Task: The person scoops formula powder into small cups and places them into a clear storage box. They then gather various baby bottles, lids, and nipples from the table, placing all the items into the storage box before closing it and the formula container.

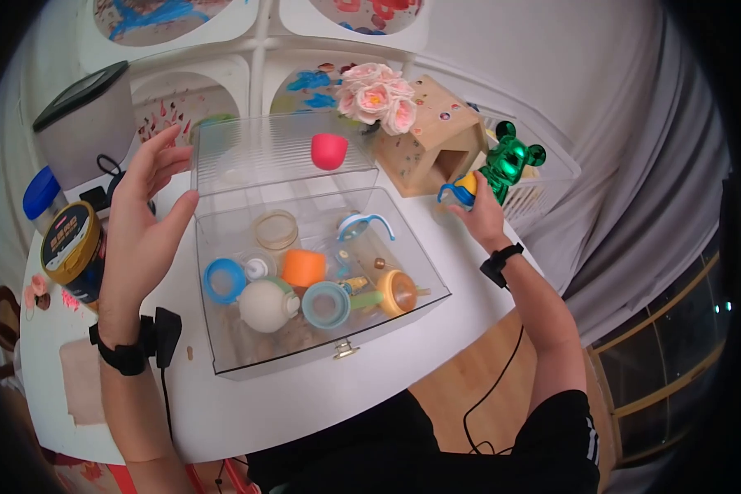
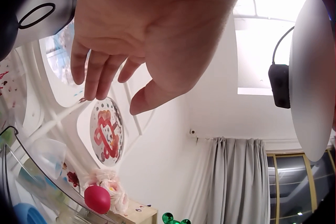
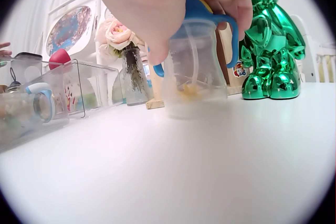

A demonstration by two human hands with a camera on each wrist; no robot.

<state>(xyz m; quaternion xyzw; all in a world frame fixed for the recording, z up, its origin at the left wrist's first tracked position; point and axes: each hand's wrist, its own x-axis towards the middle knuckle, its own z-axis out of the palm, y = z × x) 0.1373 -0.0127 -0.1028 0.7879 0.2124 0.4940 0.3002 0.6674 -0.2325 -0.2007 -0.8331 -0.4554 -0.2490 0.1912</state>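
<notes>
My right hand (image 1: 482, 218) grips a clear straw cup (image 3: 195, 71) by its top, which has blue handles and a yellow lid. The cup stands upright with its base right at the white tabletop, beside a shiny green bear figure (image 1: 506, 160). A straw shows inside it. My left hand (image 1: 148, 218) is raised with fingers spread and nothing in them, left of a clear plastic box (image 1: 247, 366). Inside the box lie bottle parts, among them an orange cap (image 1: 304, 267), a blue ring (image 1: 225, 281) and another blue-handled lid (image 1: 356, 226).
A small red cup (image 1: 329, 152) sits at the box's raised clear lid (image 1: 263, 148). Behind are pink flowers (image 1: 376, 97), a wooden house (image 1: 424, 140) and a white basket (image 1: 552, 152). On the left stand a tub with a gold lid (image 1: 70, 239) and a grey bin (image 1: 86, 123).
</notes>
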